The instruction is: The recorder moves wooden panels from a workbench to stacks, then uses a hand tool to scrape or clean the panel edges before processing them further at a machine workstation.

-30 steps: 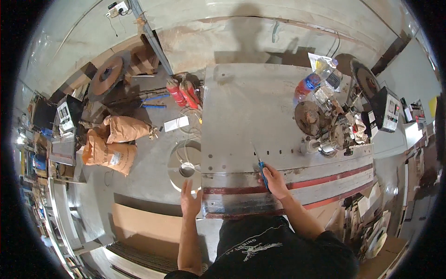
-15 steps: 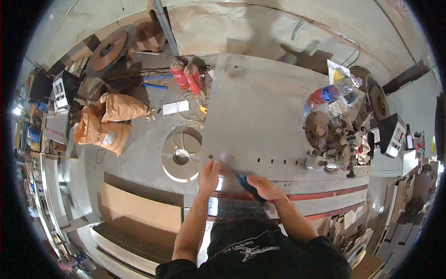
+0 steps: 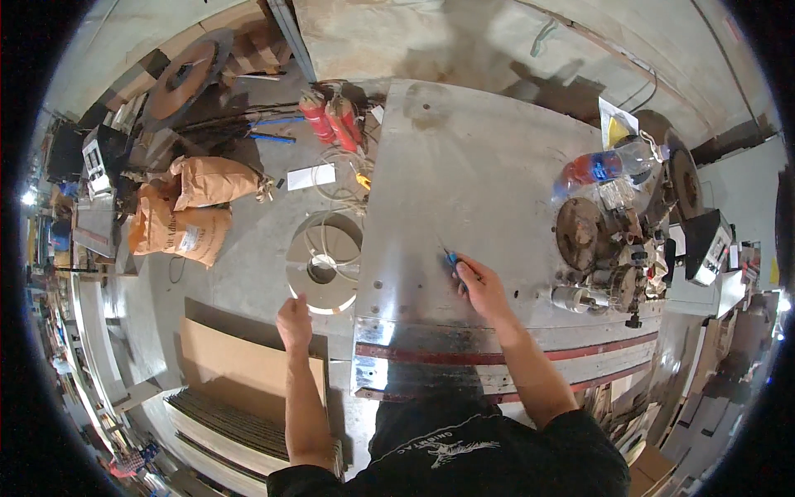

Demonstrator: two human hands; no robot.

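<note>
My right hand [image 3: 480, 286] is closed round a slim hand tool [image 3: 453, 260] with a blue and black handle. Its thin tip points away over the grey metal machine table [image 3: 431, 182]; the exact kind of tool does not show. Off the table's left edge, my left hand [image 3: 294, 323] is curled closed, and whether anything is in it is hidden. Just beyond that hand, a wide coiled roll of strip [image 3: 302, 277] lies low beside the table, with a thin hose looped over it.
Greasy machine parts [image 3: 580, 232] and a plastic bottle [image 3: 613, 163] crowd the table's right side. Left of the table are red fire extinguishers [image 3: 342, 123], brown paper sacks [image 3: 190, 232] and stacked cardboard sheets [image 3: 240, 356]. A red strip [image 3: 431, 356] runs along the near edge.
My hands have moved apart. The left went left, off the table edge; the right went farther onto the table with the tool, whose tip now points away from me.
</note>
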